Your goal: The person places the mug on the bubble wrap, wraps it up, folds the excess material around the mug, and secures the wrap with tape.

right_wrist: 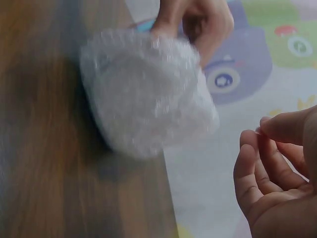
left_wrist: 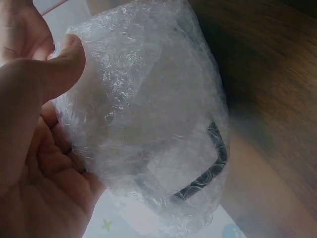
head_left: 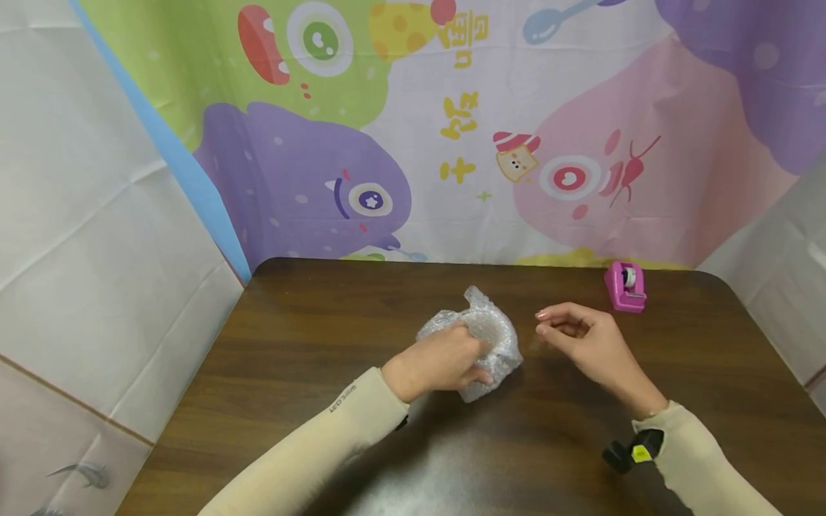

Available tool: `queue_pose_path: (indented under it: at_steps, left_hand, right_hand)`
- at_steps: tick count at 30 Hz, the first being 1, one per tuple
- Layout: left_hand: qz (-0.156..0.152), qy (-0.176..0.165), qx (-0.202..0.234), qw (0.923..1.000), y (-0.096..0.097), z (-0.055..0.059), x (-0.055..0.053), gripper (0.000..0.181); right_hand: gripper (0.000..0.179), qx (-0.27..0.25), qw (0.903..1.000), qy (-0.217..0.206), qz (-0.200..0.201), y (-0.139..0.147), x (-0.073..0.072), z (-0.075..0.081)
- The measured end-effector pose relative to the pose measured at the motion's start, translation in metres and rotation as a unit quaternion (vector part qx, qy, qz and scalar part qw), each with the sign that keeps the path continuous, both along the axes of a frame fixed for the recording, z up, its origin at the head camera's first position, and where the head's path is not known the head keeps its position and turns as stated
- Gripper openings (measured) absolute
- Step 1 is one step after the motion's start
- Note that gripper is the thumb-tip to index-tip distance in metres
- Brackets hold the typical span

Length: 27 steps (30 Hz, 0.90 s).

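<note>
My left hand (head_left: 445, 355) grips one side of a bundle in bubble wrap (head_left: 500, 337), thumb on its near side and fingers round behind in the left wrist view. Through the clear wrap (left_wrist: 148, 89) there, a bent black strip (left_wrist: 216, 153) shows near one edge; the rest of what is inside is blurred by the bubbles. To the right of the bundle and apart from it, my right hand (head_left: 596, 344) is raised with thumb and fingertips brought together. Between those tips a small clear bit of tape (right_wrist: 258, 130) barely shows, and I cannot tell its size.
A pink tape dispenser (head_left: 624, 288) with a white roll stands at the back right of the dark wooden table (head_left: 323, 308). Behind the table's back edge hangs a cartoon-printed cloth (head_left: 439, 215). Pale sheets (head_left: 129, 251) line the left side.
</note>
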<state>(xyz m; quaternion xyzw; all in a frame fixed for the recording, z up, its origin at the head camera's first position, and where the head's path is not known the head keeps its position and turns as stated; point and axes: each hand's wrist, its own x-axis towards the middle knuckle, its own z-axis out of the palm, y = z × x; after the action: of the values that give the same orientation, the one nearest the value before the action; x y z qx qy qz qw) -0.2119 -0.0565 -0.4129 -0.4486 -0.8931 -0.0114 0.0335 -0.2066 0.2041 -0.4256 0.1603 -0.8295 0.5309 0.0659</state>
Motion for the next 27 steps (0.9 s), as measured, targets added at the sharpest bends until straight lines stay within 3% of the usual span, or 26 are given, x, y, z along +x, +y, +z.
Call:
queue_pose_path:
  at_steps: [7,16,27]
  left_hand:
    - [0.013,0.016,-0.004,0.9998,0.005,-0.002,0.002,0.028]
    - [0.023,0.026,-0.002,0.9994,0.007,-0.004,0.002,0.026]
    - [0.022,0.026,0.004,0.9994,0.006,-0.004,0.003,0.025]
  right_hand:
    - [0.016,-0.032,0.9978,-0.014,0.056,-0.018,0.015,0.003]
    - [0.015,-0.05,0.9915,-0.045,0.111,-0.031,0.022,-0.003]
    - [0.011,-0.058,0.9865,-0.054,0.143,-0.042,0.023,-0.014]
